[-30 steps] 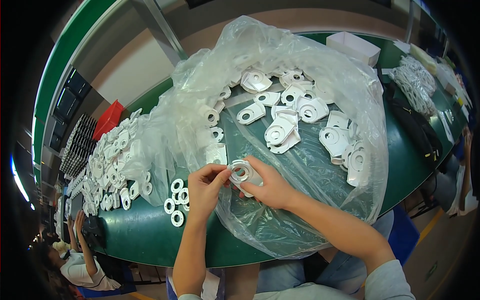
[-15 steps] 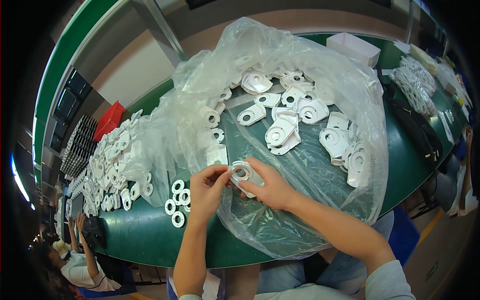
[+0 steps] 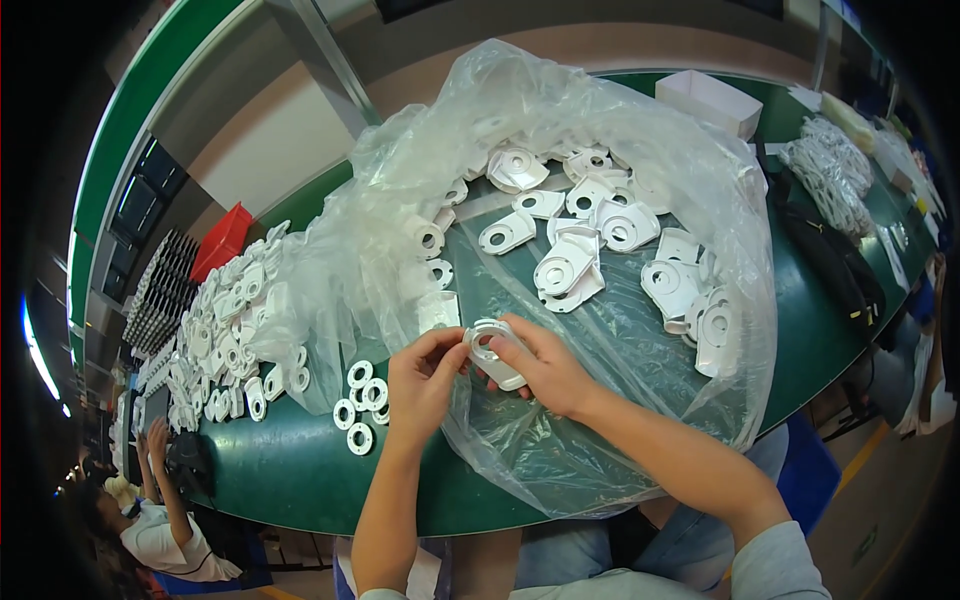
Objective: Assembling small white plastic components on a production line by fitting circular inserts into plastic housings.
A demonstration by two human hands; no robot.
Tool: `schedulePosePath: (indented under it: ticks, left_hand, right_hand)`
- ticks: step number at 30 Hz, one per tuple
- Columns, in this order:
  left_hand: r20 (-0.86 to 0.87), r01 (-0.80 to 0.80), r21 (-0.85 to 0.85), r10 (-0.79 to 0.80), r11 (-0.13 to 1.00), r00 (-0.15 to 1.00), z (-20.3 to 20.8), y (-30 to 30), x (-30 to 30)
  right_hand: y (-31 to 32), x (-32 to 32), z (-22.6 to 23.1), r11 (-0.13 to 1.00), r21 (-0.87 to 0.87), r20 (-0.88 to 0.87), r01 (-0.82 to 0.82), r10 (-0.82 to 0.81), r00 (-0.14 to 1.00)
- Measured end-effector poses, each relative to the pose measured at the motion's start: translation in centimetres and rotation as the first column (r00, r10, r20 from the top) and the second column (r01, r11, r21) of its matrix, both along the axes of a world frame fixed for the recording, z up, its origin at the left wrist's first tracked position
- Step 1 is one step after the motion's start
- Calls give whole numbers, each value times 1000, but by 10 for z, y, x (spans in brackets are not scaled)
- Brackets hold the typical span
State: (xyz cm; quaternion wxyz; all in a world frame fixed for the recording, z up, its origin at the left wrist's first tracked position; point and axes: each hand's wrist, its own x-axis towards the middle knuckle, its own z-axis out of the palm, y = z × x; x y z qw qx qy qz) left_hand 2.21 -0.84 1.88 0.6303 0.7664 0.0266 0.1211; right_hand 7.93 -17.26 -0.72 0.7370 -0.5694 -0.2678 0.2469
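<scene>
Above the near part of the table, a white plastic housing point(image 3: 505, 378) with a round opening is held in my right hand point(image 3: 548, 372). The right thumb lies across its top by the opening, and the other fingers go underneath. A white ring point(image 3: 475, 338) sits at the housing's round end; whether it is seated or loose, I cannot tell. My left hand point(image 3: 425, 378) is closed, thumb and fingertips pinched at the ring's left edge. Several loose white rings point(image 3: 361, 438) lie on the table left of my left wrist.
A clear plastic bag point(image 3: 560, 470) spreads over the green table point(image 3: 270, 480), with several white housings point(image 3: 565, 265) on it. More white parts point(image 3: 225, 340) are heaped at left beside a red bin point(image 3: 222, 240). A white box point(image 3: 710, 100) stands far right. Another person point(image 3: 170, 530) sits at left.
My right thumb has moved from the housing's near side up onto the ring's opening. The housing has turned slightly in my grip. The left hand stays pinched at its edge.
</scene>
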Motion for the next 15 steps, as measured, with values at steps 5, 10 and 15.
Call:
schedulePosePath:
  ticks: [5,10,15]
  left_hand:
    - [31,-15,30,14,999,999,-2,-4,0]
    - [70,-44,96,37,994,997,-5,-4,-1]
    - [58,-64,114,57,991,997,-1,-4,0]
  right_hand:
    - [1,1,-1,1000,11,-9,-9,9,1000]
    - [2,1,0,999,-36,42,9,-8,999]
    - [1,3,-3,999,-22,20,26,-25,999]
